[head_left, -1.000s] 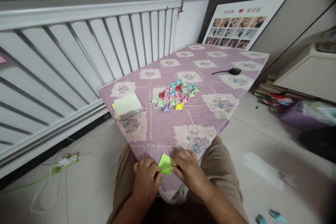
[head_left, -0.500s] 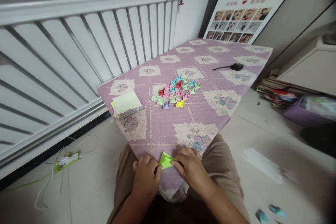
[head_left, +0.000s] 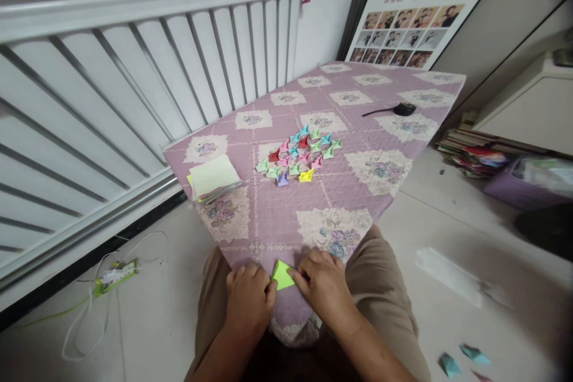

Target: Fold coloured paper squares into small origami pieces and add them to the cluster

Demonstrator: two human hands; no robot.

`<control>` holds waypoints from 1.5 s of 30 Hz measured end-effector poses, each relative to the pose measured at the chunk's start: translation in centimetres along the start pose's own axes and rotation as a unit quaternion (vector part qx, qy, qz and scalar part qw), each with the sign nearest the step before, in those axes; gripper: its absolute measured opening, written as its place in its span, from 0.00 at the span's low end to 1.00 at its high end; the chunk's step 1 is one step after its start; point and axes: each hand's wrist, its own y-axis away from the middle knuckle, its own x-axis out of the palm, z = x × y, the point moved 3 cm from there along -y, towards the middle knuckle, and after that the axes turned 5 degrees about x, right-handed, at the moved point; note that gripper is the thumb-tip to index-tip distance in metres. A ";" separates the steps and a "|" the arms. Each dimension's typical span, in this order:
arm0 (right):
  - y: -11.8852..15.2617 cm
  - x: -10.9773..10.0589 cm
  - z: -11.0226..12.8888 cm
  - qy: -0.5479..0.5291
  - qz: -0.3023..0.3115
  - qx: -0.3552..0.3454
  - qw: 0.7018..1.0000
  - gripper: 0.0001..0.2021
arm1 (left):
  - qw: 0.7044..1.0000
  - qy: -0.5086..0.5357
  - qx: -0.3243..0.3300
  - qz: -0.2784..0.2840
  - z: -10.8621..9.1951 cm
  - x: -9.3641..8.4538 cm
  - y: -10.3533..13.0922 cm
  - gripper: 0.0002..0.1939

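Observation:
A small bright green sheet of folded origami paper (head_left: 283, 275) lies at the near corner of the cloth-covered table. My left hand (head_left: 250, 295) rests beside it with curled fingers, its thumb at the paper's left edge. From the other side, my right hand (head_left: 323, 282) pinches the right edge, thumb on top and fingers curled. Farther up the table stand several small folded paper figures (head_left: 294, 168) in pink, red, blue, green, purple and yellow, grouped in slanting rows. A stack of coloured paper sheets (head_left: 215, 176) lies at the left edge.
A black object with a thin handle (head_left: 404, 108) lies on the purple floral tablecloth (head_left: 277, 215). Left of the table runs a white radiator (head_left: 188, 65). A power strip (head_left: 117, 274) with cables is on the floor at left; blue paper pieces (head_left: 450, 364) lie at lower right.
The raised flap on the green paper now lies flat under my right thumb, and the paper shows a smoother face. My left hand has hardly moved. The view has shifted slightly.

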 end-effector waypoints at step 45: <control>4.3 2.0 1.8 0.007 -0.064 -0.199 0.978 0.07 | 0.980 0.007 0.192 -0.050 2.1 0.2 0.5 0.19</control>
